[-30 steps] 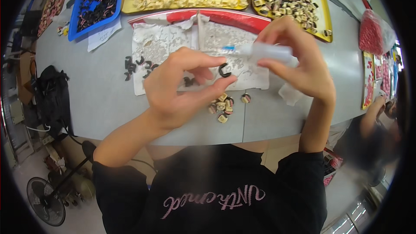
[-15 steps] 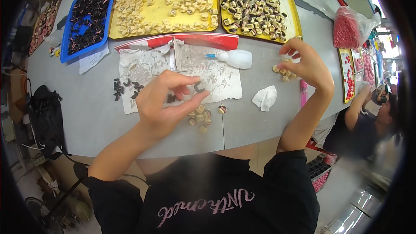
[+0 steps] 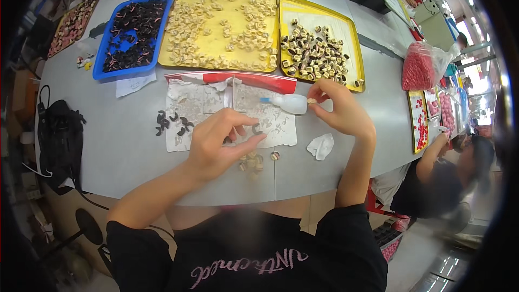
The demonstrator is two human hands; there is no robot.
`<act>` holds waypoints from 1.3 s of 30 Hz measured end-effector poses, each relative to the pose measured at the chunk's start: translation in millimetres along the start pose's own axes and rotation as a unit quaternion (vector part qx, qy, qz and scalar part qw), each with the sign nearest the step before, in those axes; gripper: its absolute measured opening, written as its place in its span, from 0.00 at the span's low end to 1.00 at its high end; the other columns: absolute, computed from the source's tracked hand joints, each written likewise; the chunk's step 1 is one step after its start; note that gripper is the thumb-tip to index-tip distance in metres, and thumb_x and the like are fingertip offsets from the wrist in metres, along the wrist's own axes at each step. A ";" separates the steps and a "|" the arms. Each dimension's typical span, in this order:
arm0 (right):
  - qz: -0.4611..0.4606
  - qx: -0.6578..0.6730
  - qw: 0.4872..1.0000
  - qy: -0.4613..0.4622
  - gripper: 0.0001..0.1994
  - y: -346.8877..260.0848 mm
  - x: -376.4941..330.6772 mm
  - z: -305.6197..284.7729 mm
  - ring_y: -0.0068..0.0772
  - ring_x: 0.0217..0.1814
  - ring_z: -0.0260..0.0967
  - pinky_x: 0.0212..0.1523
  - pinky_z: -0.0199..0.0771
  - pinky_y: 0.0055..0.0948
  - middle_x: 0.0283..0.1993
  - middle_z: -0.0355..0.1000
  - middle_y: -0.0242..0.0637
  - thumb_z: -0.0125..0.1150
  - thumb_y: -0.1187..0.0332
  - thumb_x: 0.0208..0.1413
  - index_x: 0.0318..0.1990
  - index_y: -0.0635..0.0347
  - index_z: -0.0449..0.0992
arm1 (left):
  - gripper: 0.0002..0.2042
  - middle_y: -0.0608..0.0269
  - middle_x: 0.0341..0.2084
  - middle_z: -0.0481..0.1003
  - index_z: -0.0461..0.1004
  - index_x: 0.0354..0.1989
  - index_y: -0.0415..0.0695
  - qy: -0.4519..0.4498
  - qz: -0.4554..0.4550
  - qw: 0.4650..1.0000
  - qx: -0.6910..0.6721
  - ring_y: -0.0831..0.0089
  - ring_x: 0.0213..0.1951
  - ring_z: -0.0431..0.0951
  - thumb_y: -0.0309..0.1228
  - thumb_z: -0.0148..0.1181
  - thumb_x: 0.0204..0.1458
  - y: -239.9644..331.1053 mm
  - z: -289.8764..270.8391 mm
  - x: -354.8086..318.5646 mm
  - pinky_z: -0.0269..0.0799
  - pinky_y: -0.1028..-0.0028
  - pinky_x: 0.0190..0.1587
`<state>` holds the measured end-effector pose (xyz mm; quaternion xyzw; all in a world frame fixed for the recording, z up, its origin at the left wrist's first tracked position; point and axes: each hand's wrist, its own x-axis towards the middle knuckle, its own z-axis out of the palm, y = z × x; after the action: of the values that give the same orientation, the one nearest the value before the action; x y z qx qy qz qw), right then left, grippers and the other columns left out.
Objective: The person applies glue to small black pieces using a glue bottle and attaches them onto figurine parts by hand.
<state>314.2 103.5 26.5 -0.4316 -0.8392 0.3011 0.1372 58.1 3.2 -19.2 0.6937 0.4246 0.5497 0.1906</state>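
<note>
Dark curved piece (image 3: 257, 128) was pinched by the left hand (image 3: 219, 143) over the paper sheet (image 3: 200, 109) on the worktop (image 3: 108, 130); rightward, the glue bottle (image 3: 292, 103), lifted a second earlier, lay down, the right hand (image 3: 340, 111) now grasping a small tan piece (image 3: 312, 100).

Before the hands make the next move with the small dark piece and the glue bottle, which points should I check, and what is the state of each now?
1. Left hand pinches the small dark piece between fingertips: ok.
2. Right hand holds a small tan piece at its fingertips: ok.
3. White glue bottle within reach, lying on the paper sheet beside the right hand: ok.
4. Bottle cap on or off: cannot tell.
5. Spare dark curved pieces at hand on the paper's left edge: ok.
6. Crumpled white wipe ready on the grey table: ok.
</note>
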 end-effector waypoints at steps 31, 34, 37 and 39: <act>0.067 0.570 0.817 -0.058 0.09 -47.2 8.1 59.2 0.24 0.45 0.72 0.47 0.71 0.23 0.42 0.73 0.35 0.64 0.78 0.50 0.39 0.65 0.73 | 0.16 0.64 0.31 0.78 0.75 0.36 0.43 0.049 0.028 0.998 -0.017 0.77 0.23 0.72 0.21 0.71 0.37 -1.9 -0.6 4.7 0.66 0.80 0.19; 0.075 0.573 0.813 -0.074 0.09 -45.8 7.7 62.8 0.24 0.45 0.72 0.47 0.71 0.24 0.41 0.74 0.35 0.64 0.78 0.50 0.39 0.64 0.73 | 0.16 0.65 0.32 0.79 0.75 0.36 0.43 0.040 0.033 0.999 -0.008 0.76 0.22 0.72 0.21 0.71 0.37 -2.8 -1.3 3.4 0.66 0.80 0.19; 0.072 0.585 0.803 -0.088 0.08 -47.9 7.6 65.6 0.24 0.45 0.72 0.47 0.71 0.24 0.41 0.74 0.36 0.64 0.78 0.50 0.38 0.64 0.73 | 0.16 0.64 0.31 0.79 0.75 0.35 0.43 0.034 0.053 0.998 0.004 0.75 0.22 0.73 0.21 0.72 0.35 -3.4 -2.5 2.0 0.66 0.79 0.20; 0.070 0.592 0.798 -0.090 0.07 -50.2 7.2 64.4 0.24 0.45 0.72 0.47 0.71 0.24 0.41 0.74 0.36 0.63 0.78 0.50 0.37 0.63 0.73 | 0.17 0.64 0.29 0.79 0.75 0.35 0.43 0.049 0.082 0.995 0.001 0.74 0.22 0.73 0.21 0.72 0.34 -5.0 0.3 3.5 0.67 0.78 0.20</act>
<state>246.2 62.0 7.3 -0.2949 -0.4731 0.7855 0.2687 56.6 8.9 -20.8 0.6987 0.3758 0.5961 0.1234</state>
